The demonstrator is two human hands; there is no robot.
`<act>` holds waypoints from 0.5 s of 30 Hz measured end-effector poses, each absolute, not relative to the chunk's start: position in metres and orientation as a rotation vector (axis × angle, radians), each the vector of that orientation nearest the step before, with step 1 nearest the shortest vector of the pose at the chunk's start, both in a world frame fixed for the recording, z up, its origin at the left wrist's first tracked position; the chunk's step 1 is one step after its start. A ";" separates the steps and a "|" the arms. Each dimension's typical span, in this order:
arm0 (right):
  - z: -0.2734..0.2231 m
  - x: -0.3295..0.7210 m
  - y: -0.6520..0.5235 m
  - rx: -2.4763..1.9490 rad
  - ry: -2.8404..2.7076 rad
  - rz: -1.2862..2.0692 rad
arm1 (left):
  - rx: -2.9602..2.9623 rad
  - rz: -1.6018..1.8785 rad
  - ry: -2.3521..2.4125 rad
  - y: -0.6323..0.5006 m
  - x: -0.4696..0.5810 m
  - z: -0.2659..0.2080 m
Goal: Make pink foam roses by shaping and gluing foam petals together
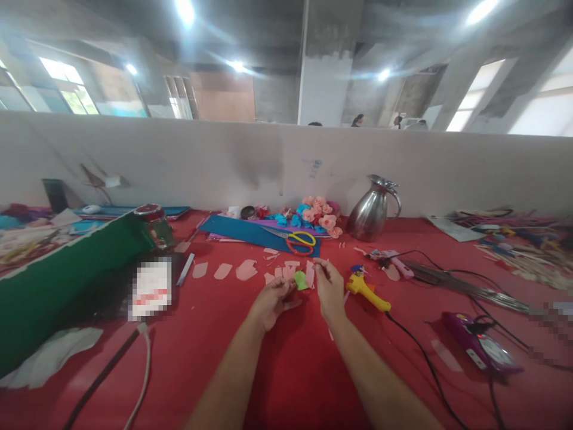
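Observation:
My left hand (pixel 273 298) is closed, its thumb and fingertips pinching a small light-green petal-shaped piece (pixel 301 280). Close beside it, my right hand (pixel 330 289) has its fingers curled together at a narrow pink paper piece (pixel 310 275), which appears pinched in the fingertips. Just beyond both hands, several pink paper petals (pixel 246 270) lie in a row on the red tabletop (pixel 215 346). Scissors (pixel 298 239) with yellow and orange handles rest on blue sheets (pixel 242 233) behind them. A yellow glue gun (pixel 367 292) lies right of my right hand.
Pink and blue paper flowers (pixel 324 218) sit at the back beside a steel jug (pixel 370 209). A glass jar (pixel 154 227) and green divider (pixel 89 275) stand left. At right lie bundled wires (pixel 470 286), a purple power strip (pixel 481 343) and black cords (pixel 421 352).

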State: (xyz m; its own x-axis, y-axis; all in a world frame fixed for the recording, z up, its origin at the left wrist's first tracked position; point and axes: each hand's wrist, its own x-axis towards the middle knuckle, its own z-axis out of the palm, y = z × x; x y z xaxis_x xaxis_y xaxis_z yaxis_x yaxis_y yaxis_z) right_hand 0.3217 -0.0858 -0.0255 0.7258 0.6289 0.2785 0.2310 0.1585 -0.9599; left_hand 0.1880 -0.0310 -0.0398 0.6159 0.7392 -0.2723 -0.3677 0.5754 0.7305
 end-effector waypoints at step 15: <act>0.038 0.335 -0.124 -1.108 -0.646 0.167 | 0.742 0.664 0.615 -0.030 0.187 -0.038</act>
State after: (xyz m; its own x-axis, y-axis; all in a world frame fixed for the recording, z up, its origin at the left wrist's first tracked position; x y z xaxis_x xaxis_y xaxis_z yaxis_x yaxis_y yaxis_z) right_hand 0.3352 -0.1236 0.0376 0.8069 0.4350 0.3996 0.1863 0.4546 -0.8710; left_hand 0.1875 -0.0300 -0.0383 0.6354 0.7255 -0.2644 -0.3192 0.5587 0.7655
